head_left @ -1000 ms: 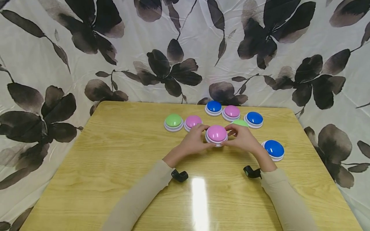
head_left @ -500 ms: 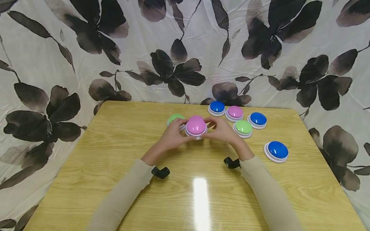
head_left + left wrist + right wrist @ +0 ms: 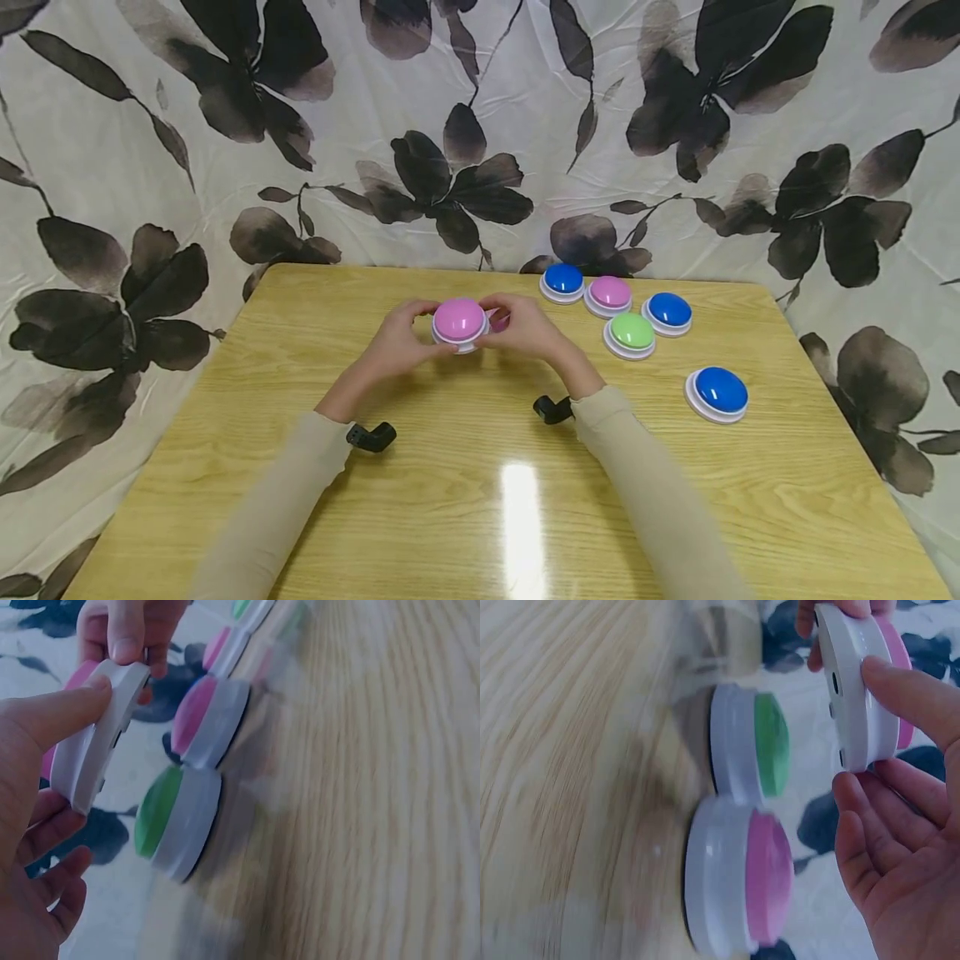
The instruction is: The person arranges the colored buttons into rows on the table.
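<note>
A: What do the fingers hold?

B: A pink button (image 3: pixel 460 320), gripped by its white base, the left hand (image 3: pixel 397 340) and the right hand (image 3: pixel 525 329) facing each other across it.

A: How do the fingers lie?

B: Thumbs press the near side of the base, while forefingers reach round its far side. In both wrist views, some lower fingers bend loosely beside it.

A: Where does the button sit?

B: Between the two sets of fingertips, raised above the table (image 3: pixel 420 500), its underside partly showing to the wrist cameras.

A: Who are its neighbours?

B: A green button (image 3: pixel 176 817) and a second pink button (image 3: pixel 201 720) stand side by side just beyond the fingers. Seen from the head, the right fingers partly cover the pink one.

A: And past the right fingers?

B: Well to their right, a cluster: a rear blue button (image 3: pixel 563 280), a third pink button (image 3: pixel 609 292), a side blue button (image 3: pixel 669 310) and a second green button (image 3: pixel 632 333). Farther right and nearer the person sits a lone blue button (image 3: pixel 721 392).

A: The backdrop?

B: A flowered cloth (image 3: pixel 360 125), hanging behind the table, beyond all the fingers.
</note>
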`<control>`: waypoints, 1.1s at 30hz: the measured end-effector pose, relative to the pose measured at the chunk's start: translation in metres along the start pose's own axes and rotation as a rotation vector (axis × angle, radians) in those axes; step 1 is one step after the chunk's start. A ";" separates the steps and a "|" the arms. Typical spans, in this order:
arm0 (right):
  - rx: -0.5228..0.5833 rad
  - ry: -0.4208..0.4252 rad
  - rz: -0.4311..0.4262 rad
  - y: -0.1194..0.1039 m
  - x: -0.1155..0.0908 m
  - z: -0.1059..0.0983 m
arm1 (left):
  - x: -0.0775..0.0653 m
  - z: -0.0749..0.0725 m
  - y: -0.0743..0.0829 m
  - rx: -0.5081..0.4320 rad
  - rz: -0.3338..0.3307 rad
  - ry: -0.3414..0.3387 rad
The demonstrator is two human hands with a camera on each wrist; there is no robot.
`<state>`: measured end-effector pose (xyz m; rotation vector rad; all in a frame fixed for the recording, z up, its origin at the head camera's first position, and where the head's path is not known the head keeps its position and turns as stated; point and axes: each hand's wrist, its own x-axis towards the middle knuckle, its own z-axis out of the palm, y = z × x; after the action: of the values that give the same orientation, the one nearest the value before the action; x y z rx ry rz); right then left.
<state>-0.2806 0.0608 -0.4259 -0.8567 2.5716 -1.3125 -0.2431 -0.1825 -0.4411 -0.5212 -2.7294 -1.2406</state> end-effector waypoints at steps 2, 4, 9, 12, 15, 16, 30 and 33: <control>-0.017 0.000 0.010 -0.004 0.007 0.007 | -0.002 -0.006 -0.007 -0.004 -0.007 0.004; -0.038 -0.002 0.022 -0.010 0.013 0.012 | -0.002 -0.012 -0.014 -0.005 -0.016 0.005; -0.065 -0.035 0.033 -0.022 0.030 0.021 | 0.000 -0.028 -0.032 -0.026 -0.039 0.007; -0.052 -0.061 0.027 -0.028 0.039 0.025 | 0.000 -0.037 -0.039 -0.035 -0.047 -0.001; -0.051 -0.073 0.019 -0.032 0.045 0.029 | -0.001 -0.044 -0.044 -0.030 -0.050 -0.017; -0.050 -0.074 0.019 -0.033 0.047 0.030 | -0.001 -0.046 -0.046 -0.031 -0.052 -0.019; -0.142 -0.100 0.017 -0.039 0.089 0.047 | 0.008 -0.078 -0.067 -0.091 -0.097 -0.048; -0.165 -0.115 0.011 -0.037 0.096 0.049 | 0.010 -0.081 -0.071 -0.095 -0.102 -0.073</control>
<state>-0.3269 -0.0426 -0.4140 -0.9151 2.6163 -1.0268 -0.2813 -0.2836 -0.4357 -0.4498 -2.8001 -1.4087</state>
